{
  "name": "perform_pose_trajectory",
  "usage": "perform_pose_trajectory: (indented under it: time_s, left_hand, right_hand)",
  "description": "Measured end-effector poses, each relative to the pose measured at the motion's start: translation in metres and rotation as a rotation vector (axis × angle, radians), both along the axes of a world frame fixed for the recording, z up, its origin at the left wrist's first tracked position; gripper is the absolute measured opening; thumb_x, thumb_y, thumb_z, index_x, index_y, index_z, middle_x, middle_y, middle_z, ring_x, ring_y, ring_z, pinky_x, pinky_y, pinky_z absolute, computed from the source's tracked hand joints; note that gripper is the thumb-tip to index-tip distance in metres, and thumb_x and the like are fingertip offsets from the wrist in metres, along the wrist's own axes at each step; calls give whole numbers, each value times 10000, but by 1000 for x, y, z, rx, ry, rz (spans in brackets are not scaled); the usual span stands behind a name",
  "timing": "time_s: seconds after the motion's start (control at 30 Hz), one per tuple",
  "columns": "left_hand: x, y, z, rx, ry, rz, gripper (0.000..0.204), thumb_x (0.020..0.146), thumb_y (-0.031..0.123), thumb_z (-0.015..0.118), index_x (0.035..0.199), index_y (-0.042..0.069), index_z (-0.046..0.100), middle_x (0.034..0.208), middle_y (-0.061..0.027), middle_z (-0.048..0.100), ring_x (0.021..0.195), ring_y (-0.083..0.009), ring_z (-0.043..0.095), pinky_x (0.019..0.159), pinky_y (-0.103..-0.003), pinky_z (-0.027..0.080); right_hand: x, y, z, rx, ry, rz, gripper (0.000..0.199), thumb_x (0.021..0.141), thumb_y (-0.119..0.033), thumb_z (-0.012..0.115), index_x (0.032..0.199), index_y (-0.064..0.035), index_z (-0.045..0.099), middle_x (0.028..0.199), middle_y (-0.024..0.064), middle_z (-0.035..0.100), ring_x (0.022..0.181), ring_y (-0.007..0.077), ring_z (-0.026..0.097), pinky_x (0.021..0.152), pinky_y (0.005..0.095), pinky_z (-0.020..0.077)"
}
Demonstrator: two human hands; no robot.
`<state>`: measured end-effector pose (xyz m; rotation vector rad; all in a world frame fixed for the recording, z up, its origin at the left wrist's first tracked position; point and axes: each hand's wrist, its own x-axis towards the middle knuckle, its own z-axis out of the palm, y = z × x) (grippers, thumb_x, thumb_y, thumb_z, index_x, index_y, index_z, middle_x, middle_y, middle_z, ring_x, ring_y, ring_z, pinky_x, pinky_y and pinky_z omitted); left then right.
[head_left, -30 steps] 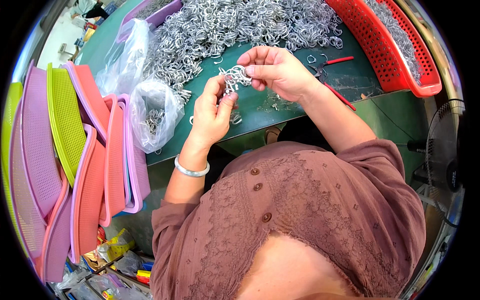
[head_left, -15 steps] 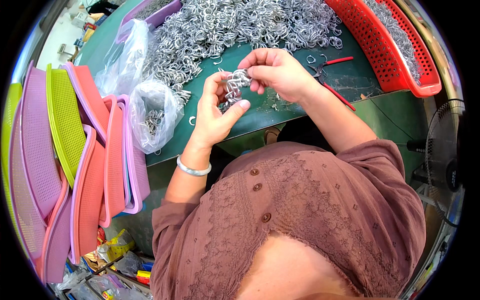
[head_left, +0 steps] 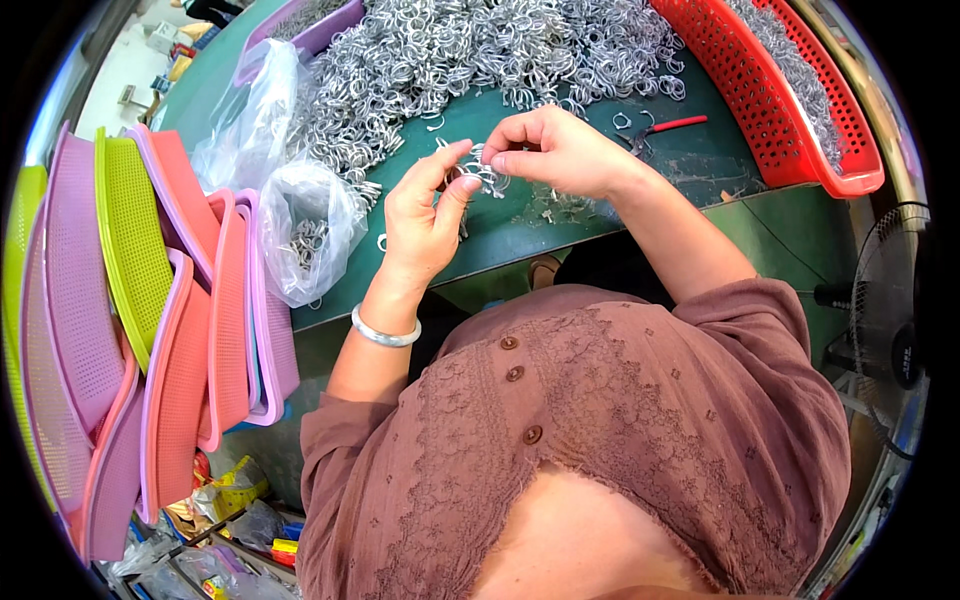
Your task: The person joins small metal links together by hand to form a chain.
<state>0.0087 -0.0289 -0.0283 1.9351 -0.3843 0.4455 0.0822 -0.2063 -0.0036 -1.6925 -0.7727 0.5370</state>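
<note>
I am pinching a small cluster of clips [head_left: 482, 172] between both hands, left hand [head_left: 425, 215] and right hand [head_left: 555, 152], each grip narrow on it, just above the worktop [head_left: 600, 215]. If my fingertips are slipping, a clip could be dropping into the pile [head_left: 450, 60] and getting lost.
</note>
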Motion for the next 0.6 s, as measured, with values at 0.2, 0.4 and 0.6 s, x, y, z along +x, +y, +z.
perform_pose_trajectory:
  time_s: [0.2, 0.4, 0.6]
  left_hand:
    - [-2, -3, 8, 112, 60, 63, 134, 788, 33, 585, 917, 14, 555, 770, -23, 567, 659, -67, 502, 589, -196, 411]
    - [12, -7, 21, 585, -549, 207, 157, 650, -2, 653, 795, 28, 600, 805, -75, 580, 657, -228, 545, 591, -304, 427]
    - [14, -10, 22, 579, -525, 146, 125, 650, -19, 627, 763, 20, 590, 744, -88, 553, 648, -247, 531, 581, -328, 415]
  right_hand:
    - [3, 1, -15, 18, -167, 2, 143, 731, -112, 542, 805, 1, 590, 646, 39, 566, 599, 77, 490, 554, 235, 413]
    - [-3, 2, -2, -45, 10, -118, 101, 799, -92, 513, 794, 1, 549, 652, 22, 563, 566, 67, 539, 473, 207, 427]
    - [1, -2, 0, -1, 73, -114, 117, 767, -79, 510, 735, 24, 556, 582, 65, 572, 494, 106, 554, 463, 231, 448]
